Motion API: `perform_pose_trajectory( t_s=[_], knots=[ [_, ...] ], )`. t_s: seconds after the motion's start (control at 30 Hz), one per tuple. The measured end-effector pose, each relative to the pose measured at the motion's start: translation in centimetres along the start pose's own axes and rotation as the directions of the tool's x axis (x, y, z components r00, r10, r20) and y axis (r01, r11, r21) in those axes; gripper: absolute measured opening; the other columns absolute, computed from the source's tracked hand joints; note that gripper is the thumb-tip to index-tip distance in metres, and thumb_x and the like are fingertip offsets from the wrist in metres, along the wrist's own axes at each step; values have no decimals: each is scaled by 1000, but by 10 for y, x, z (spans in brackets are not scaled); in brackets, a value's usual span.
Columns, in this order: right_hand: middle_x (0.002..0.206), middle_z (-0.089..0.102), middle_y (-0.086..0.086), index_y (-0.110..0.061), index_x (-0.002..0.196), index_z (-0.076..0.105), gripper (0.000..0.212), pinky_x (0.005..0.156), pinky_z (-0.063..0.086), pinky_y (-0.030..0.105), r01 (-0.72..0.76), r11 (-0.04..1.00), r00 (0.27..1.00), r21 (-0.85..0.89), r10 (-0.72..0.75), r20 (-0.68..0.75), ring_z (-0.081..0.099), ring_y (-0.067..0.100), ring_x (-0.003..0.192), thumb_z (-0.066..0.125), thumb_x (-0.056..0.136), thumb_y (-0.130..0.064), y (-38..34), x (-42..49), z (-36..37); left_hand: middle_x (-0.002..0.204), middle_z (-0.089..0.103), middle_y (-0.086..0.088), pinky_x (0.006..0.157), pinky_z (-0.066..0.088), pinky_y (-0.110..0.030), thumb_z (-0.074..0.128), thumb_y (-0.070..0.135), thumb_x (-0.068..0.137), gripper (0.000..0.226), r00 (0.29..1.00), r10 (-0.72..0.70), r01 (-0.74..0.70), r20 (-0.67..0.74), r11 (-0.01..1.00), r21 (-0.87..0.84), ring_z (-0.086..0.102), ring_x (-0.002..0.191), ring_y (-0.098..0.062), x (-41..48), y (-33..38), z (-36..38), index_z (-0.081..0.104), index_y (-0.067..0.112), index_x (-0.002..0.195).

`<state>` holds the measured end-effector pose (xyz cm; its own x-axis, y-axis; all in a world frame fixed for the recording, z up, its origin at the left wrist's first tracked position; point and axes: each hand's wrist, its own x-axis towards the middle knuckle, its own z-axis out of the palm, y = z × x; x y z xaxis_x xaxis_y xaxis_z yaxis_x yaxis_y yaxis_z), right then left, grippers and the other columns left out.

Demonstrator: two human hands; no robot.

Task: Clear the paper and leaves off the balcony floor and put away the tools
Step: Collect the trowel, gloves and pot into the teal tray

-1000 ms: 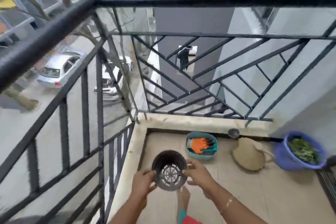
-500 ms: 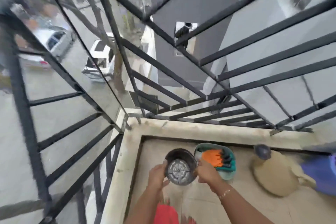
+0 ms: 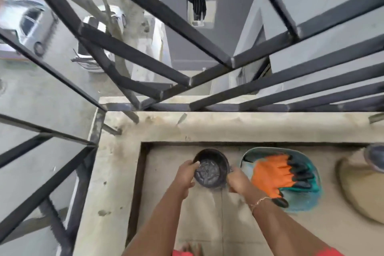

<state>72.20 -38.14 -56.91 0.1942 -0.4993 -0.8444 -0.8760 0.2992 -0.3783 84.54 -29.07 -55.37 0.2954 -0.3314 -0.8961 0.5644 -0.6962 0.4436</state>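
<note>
**Black pot held at the balcony corner**

We hold the black pot (image 3: 209, 172) in 2 hands. The left hand (image 3: 185, 174) curls its fingers (image 3: 194, 164) over the left rim, and the right hand (image 3: 239, 181) pinches the right rim. Between the fingers, the mouth faces up toward us with the axis near upright. Beneath is the tiled balcony floor (image 3: 207, 218). Just right of the right fingers is a teal basin (image 3: 307, 199) holding orange gloves (image 3: 272, 174). Beyond the fingertips are a concrete kerb (image 3: 228, 129) and a black railing (image 3: 145, 52).

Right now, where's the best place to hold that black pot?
Probably its rim, from opposite sides, as the left hand and right hand do: the black pot is round, mouth facing up, with a teal basin close beside it.
</note>
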Motion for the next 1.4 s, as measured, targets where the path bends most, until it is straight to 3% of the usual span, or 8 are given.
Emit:
perform_pose_trajectory(
  t_s=[0.17,0.3,0.53,0.73,0.93,1.17,1.3,1.4],
  knots=[
    [112,54,11,-9,125,42,32,60,42,25,44,996,997,-76,-39,59,51,19,85,40,93,-6,2,-19,-5,146,37,-9,102,37,-42,50,26,96,55,1000,-16,16,-6,999,39,37,132,-27,-4,-5,0,29,11,145],
    [120,56,22,3,123,46,34,89,42,33,160,956,987,-247,-161,18,53,32,111,34,91,3,-22,-97,-44,152,28,-9,113,28,-38,52,32,94,61,985,156,-112,-73,900,421,31,138,-25,-82,11,-9,28,10,146],
    [128,48,16,-8,132,38,41,95,42,38,277,756,949,-593,-311,48,49,34,117,41,92,-14,-77,-284,-114,156,11,-12,117,9,-31,44,44,95,61,922,384,-232,49,446,864,6,145,-25,-281,59,-32,28,13,145],
    [136,43,13,-9,134,38,41,100,35,37,334,562,882,-756,-470,40,42,30,124,40,93,-16,-113,-420,-167,157,7,-12,116,11,-30,37,51,94,67,882,462,-290,91,379,879,6,146,-23,-431,93,-33,25,11,147],
    [148,28,14,-13,144,25,57,110,28,34,434,327,753,-840,-643,138,28,27,136,43,94,-30,-110,-489,-195,157,4,-13,117,11,-30,37,51,95,65,824,566,-228,-19,362,904,6,146,-24,-511,74,-32,27,10,145],
    [145,31,8,-14,142,27,54,108,26,29,554,-109,552,-825,-693,463,29,24,134,42,95,-36,-64,-534,-198,157,3,-15,118,7,-34,22,64,89,80,727,635,-6,-261,387,922,3,146,-26,-596,-9,-19,17,10,148],
    [137,38,7,-14,137,35,69,101,34,31,629,-319,443,-709,-602,664,37,26,128,17,84,-54,-12,-565,-188,158,2,-13,117,11,-37,31,55,95,72,701,540,95,-467,578,811,6,145,-26,-644,-104,19,16,9,148],
    [151,21,8,-15,146,21,59,108,27,32,658,-449,402,-604,-469,786,24,25,139,31,96,-45,24,-598,-176,158,0,-13,119,7,-37,31,57,95,73,686,384,176,-617,736,653,3,146,-27,-684,-178,53,12,12,150]
  ],
)
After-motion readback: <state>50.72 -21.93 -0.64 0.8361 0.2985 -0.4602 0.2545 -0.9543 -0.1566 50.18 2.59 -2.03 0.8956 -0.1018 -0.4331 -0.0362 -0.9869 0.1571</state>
